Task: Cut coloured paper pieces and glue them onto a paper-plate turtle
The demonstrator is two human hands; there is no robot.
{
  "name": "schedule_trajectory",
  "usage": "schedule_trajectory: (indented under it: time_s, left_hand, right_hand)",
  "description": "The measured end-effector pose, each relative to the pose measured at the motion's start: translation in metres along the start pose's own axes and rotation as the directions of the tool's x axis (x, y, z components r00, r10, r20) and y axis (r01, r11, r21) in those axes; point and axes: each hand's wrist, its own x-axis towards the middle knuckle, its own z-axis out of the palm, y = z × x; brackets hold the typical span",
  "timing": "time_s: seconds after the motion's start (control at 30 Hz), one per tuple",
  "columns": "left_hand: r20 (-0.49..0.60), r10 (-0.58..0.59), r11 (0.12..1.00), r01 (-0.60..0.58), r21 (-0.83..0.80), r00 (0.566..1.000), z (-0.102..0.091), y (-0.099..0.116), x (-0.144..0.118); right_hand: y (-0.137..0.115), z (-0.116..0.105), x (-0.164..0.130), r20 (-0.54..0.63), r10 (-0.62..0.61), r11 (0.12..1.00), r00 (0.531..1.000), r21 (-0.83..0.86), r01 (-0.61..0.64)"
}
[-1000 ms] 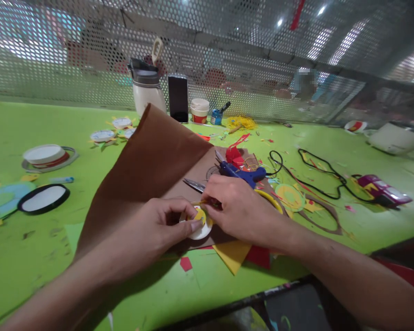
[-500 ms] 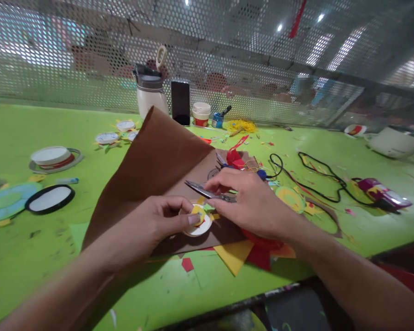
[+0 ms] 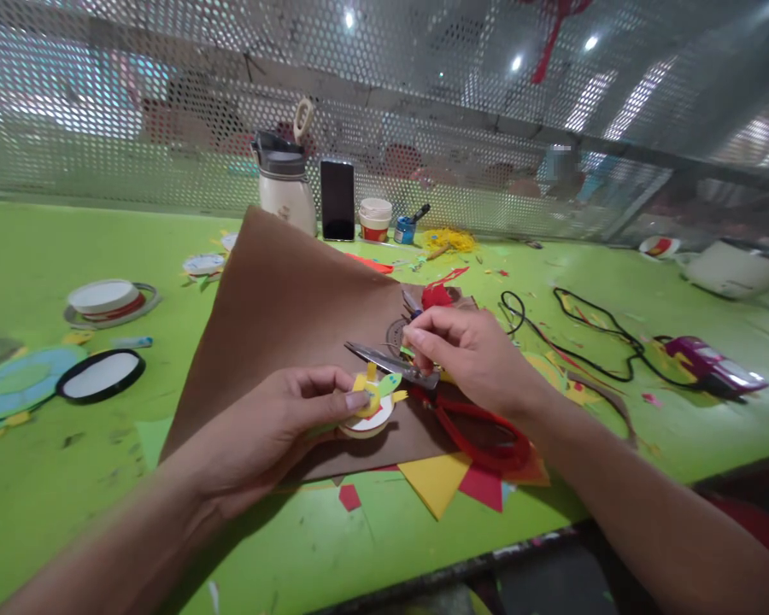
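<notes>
Between its thumb and fingers my left hand grips a small white disc with yellow and green paper pieces on its face. A green leaf-shaped piece sticks out past the disc's upper right edge. My right hand is closed in a pinch, and what sits at its fingertips is too small to name. Just below it, red-handled scissors lie on a sheet of brown paper, their blades pointing up and left near the disc.
Yellow and red paper pieces stick out under the brown sheet. A pitcher, a phone, paper cups and a blue jar stand at the back. Left are a black-rimmed disc and stacked lids; right, a purple tool with a black cord.
My right hand has come up off the scissors, and their red handles now show. The disc in my left hand has tilted, exposing more of the green and yellow paper.
</notes>
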Motion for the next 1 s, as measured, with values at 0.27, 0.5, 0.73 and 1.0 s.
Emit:
schedule_trajectory:
  time_s: [0.27, 0.5, 0.73, 1.0]
  left_hand:
    - [0.02, 0.015, 1.0, -0.015, -0.003, 1.0, 0.001, 0.0, -0.001]
    - [0.032, 0.028, 1.0, -0.028, 0.007, 0.999, -0.001, -0.003, 0.0]
    - [0.01, -0.002, 0.993, 0.0, 0.12, 1.0, 0.004, 0.0, -0.002]
    - [0.034, 0.009, 0.995, -0.012, 0.104, 0.999, 0.003, 0.0, -0.005]
  right_hand:
    - [0.008, 0.007, 0.003, 0.028, 0.056, 0.994, 0.998, 0.096, -0.059]
    - [0.015, 0.004, 0.008, -0.03, 0.134, 0.97, 0.99, 0.208, -0.125]
    - [0.012, 0.011, 0.007, 0.125, 0.122, 0.913, 0.985, 0.376, -0.16]
    - [0.015, 0.008, 0.005, 0.004, 0.226, 0.854, 0.974, 0.48, -0.2]
